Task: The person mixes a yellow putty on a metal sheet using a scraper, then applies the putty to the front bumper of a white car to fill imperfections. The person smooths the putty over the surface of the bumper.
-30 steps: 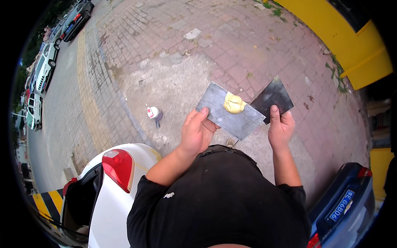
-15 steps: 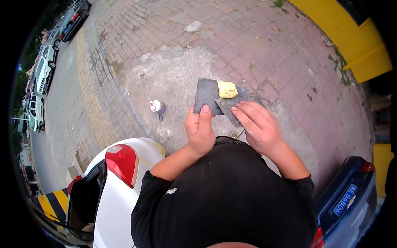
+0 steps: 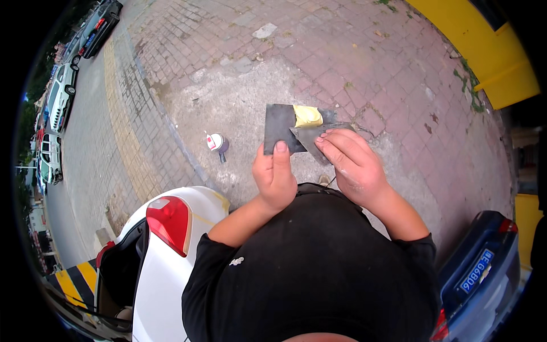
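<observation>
At far left, a row of parked cars (image 3: 61, 105) lines the roadway; below it, a panel with black and yellow stripes (image 3: 73, 282) adjoins the dark, open rear of a white car (image 3: 162, 279), whose red tail lamp (image 3: 171, 224) faces upward in the view. Right of this, a small container with a white top (image 3: 217, 142) stands on a grey concrete patch (image 3: 194, 108). Near the centre, the left hand (image 3: 274, 178) is clamped on a flat dark plate (image 3: 278, 122), thumb on the upper face. A mass of yellow paste (image 3: 307, 116) lies on this plate, toward its far edge. The second plate (image 3: 310, 138) overlaps the first just below the paste; contact with the paste cannot be determined. The right hand (image 3: 358, 168) grips this second plate between thumb and fingers, the two hands remaining apart. At far right are a blue car (image 3: 476, 285) and, above, a yellow structure (image 3: 490, 62).
</observation>
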`<state>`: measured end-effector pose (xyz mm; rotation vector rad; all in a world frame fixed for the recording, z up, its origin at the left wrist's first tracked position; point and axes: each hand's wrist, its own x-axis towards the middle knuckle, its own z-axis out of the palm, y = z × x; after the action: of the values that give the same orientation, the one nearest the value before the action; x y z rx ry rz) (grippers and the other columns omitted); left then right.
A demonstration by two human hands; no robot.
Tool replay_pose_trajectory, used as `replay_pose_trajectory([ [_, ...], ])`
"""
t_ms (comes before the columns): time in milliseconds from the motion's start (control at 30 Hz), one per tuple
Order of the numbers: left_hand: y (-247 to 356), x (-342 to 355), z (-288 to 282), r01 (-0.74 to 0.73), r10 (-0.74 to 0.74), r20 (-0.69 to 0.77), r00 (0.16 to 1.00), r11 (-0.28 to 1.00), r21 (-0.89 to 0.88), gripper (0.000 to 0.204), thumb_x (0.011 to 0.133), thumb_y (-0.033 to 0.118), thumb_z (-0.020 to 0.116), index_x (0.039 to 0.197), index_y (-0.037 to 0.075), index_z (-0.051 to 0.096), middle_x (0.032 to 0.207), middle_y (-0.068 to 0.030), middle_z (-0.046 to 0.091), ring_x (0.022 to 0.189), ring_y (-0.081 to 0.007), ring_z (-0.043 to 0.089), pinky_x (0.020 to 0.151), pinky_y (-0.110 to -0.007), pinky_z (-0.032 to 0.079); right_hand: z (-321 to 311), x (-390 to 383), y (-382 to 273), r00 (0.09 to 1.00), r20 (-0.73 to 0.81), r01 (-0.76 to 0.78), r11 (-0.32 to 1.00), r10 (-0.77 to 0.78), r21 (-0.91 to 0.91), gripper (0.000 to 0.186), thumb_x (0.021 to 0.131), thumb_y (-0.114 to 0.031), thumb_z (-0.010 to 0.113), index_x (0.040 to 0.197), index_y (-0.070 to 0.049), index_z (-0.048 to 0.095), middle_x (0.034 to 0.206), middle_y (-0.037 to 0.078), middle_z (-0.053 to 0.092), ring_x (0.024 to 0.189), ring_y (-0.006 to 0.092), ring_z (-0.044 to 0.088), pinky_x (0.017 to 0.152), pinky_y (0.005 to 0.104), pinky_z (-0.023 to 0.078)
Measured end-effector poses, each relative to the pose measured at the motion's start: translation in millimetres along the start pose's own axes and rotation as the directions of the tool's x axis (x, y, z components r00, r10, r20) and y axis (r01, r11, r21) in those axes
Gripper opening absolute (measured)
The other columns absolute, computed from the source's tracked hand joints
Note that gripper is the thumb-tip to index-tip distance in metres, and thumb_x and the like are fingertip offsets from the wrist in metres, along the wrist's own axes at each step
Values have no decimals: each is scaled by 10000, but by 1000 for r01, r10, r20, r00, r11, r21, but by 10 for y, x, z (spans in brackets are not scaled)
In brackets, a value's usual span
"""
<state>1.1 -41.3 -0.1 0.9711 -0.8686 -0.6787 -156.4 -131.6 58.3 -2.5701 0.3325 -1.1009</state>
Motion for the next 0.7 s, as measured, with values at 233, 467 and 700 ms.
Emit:
replay_pose_trajectory([
  [233,89,27,67,-19,19,-17,1000,999,-30,236,1032,137,401,1146,-45,497,1069,-107,604,968,-140,559,854,-319,459,-66,62,23,999,-53,-2,1000,1,-26,429,671,119,611,1093,50,637,1051,151,620,982,341,608,852,407,524],
  [467,120,39,104,-68,68,-17,998,998,5,236,1030,131,401,1139,-55,497,1084,-120,607,968,-150,571,868,-330,462,-69,78,14,993,-113,-11,1000,14,24,435,649,176,588,1062,54,648,1015,153,627,957,331,622,834,398,522],
  [700,152,44,148,-9,8,-33,999,1000,-9,238,1031,140,411,1135,-55,500,1069,-108,613,947,-136,570,838,-308,464,-32,73,44,993,-119,-23,1000,23,5,426,657,164,590,1065,52,644,1009,152,632,961,333,621,839,396,520],
])
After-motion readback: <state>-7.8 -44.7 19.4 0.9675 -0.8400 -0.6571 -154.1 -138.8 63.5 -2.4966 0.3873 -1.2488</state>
